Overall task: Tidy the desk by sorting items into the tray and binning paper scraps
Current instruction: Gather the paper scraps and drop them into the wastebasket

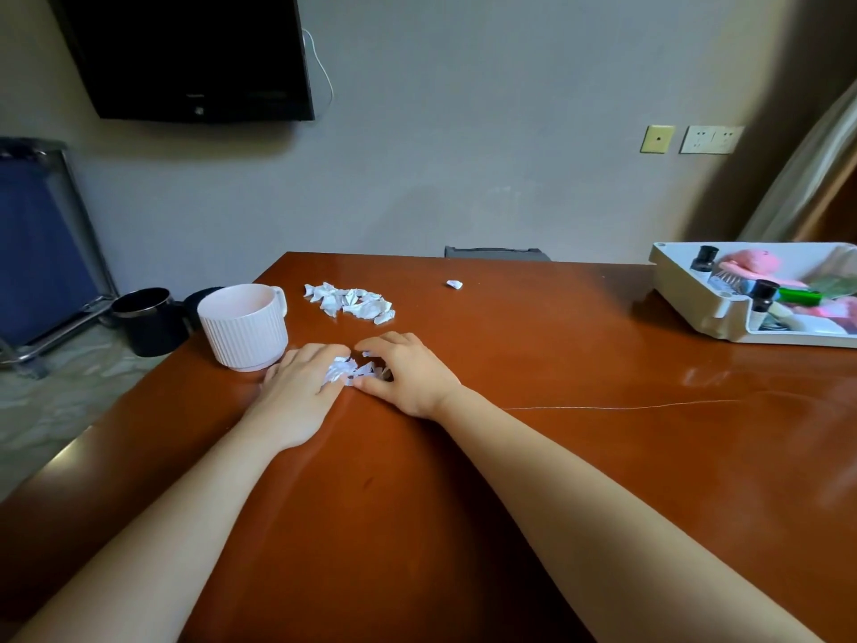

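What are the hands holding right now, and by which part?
A small heap of paper scraps, lying on the desk. The right hand curls fingers and thumb round its right side; the left hand presses straight fingers against its left side.

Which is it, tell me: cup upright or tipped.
Upright: the cup stands on its base on the desk, mouth facing up.
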